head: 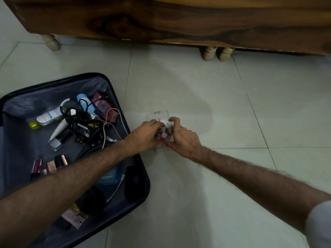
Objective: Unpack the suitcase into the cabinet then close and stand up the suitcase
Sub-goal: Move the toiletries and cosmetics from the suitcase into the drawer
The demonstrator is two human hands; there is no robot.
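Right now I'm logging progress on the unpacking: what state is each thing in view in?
Dark hard-shell suitcase: open, flat on the floor, still holding items.
Clear plastic box of small red bottles: on the floor tiles beside the suitcase, gripped by both hands.
Left hand: curled on the box.
Right hand: curled on the box.
Tangled black cables: in the suitcase.

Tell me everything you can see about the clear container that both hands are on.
The clear container looks like see-through plastic, boxy, with faint straight edges. It sits on the pale tiled floor, just right of the open suitcase. Small red and dark bottles show inside it; motion blur hides their detail. The left hand and right hand grip it from opposite sides.
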